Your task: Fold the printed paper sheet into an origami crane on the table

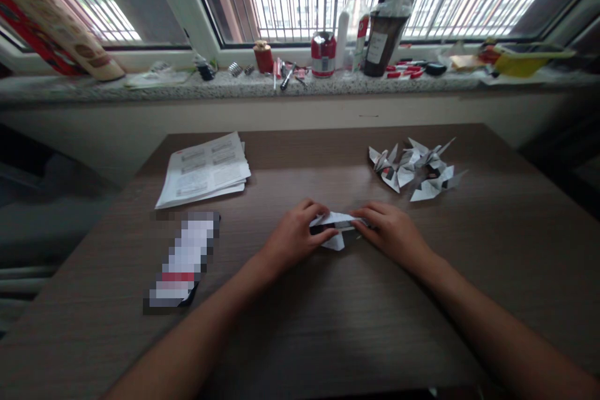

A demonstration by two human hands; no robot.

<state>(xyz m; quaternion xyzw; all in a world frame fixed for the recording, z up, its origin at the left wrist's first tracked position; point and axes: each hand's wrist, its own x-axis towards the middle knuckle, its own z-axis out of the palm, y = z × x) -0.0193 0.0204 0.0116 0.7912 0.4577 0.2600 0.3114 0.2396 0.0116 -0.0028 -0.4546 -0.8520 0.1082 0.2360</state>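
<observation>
A small folded piece of printed paper (335,240) lies low over the middle of the brown table, between my two hands. My left hand (300,228) pinches its left end, thumb at the near side and fingers at the far side. At the right end, the thumb and fingers of my right hand (387,225) are closed on the same paper. A dark printed strip shows along its middle, and a pale flap points toward me. Fingertips cover both ends. Several folded paper figures with pointed tips (417,169) sit beyond my right hand.
A stack of printed sheets (204,169) rests at the table's back left. Nearer lies a phone (185,259) with a blurred screen. Along the stone windowsill (164,92) stand a red can (323,55), a dark drink cup (383,40), a bottle and a yellow container (529,61).
</observation>
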